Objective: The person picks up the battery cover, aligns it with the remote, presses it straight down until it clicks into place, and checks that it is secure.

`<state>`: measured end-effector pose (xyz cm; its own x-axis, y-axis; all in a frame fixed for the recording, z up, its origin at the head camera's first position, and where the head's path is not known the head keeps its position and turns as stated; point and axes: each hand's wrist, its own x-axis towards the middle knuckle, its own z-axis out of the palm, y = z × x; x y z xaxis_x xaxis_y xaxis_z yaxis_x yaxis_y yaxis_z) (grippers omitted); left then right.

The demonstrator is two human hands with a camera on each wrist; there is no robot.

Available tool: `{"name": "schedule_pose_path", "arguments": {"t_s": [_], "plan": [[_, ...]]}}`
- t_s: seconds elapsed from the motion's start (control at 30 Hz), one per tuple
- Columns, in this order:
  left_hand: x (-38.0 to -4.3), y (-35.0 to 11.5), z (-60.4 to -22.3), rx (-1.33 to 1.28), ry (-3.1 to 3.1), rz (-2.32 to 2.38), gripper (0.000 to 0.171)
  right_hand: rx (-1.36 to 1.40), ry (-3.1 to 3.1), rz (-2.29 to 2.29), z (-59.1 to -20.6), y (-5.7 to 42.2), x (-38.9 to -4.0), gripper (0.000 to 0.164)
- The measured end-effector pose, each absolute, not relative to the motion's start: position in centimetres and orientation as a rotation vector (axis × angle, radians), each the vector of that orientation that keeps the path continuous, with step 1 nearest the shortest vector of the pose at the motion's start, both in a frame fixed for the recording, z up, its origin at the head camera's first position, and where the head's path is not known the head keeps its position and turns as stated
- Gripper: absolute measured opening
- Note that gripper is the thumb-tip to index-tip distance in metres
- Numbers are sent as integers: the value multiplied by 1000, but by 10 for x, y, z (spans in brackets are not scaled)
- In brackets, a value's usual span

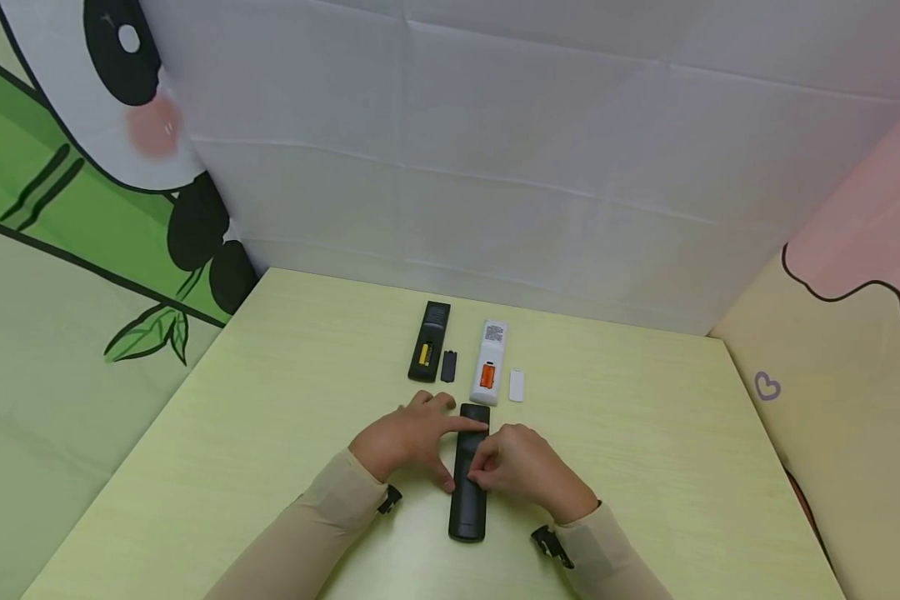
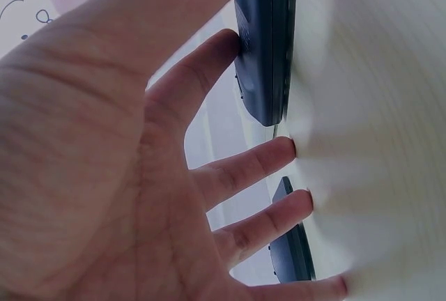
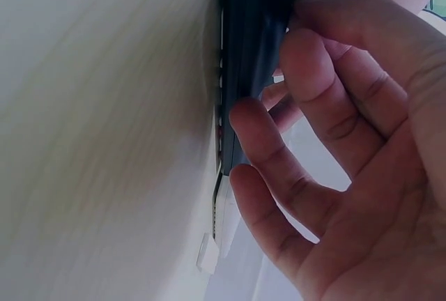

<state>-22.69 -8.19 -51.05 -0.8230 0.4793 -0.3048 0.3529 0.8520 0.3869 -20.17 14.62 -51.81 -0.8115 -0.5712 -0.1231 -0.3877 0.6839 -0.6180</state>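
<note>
A long black remote control [image 1: 468,512] lies back up near the front of the table. My left hand [image 1: 408,437] steadies it, the index finger stretched across its far end and the thumb against its left edge. In the left wrist view the left hand's other fingers [image 2: 244,175] are spread, their tips at the tabletop. My right hand [image 1: 525,467] bends over the middle of the remote, thumb and index finger brought together on its back. Curled fingers [image 3: 258,130] of that hand lie against its side in the right wrist view. The spot under the right fingertips is hidden.
Behind lies a black remote control [image 1: 433,321] with a yellow battery showing, beside a dark battery cover [image 1: 448,367]. A white remote control [image 1: 492,346] shows orange in its battery compartment, with a white cover [image 1: 516,386] to its right. Fabric walls surround the table [image 1: 630,417].
</note>
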Motion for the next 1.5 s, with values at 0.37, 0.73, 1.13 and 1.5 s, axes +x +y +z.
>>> {"name": "schedule_pose_path", "arguments": {"t_s": [0.37, 0.73, 1.13, 1.5], "plan": [[-228, -82, -511, 625, 2632, 437, 100, -754, 2587, -859, -520, 147, -202, 13], [-228, -83, -510, 622, 2627, 436, 100, -749, 2586, -862, -520, 147, -203, 15], [-226, -82, -506, 619, 2626, 440, 99, -751, 2568, -889, -521, 147, -203, 15], [-227, -82, -508, 608, 2624, 446, 100, -756, 2569, -874, -521, 147, -203, 12]]}}
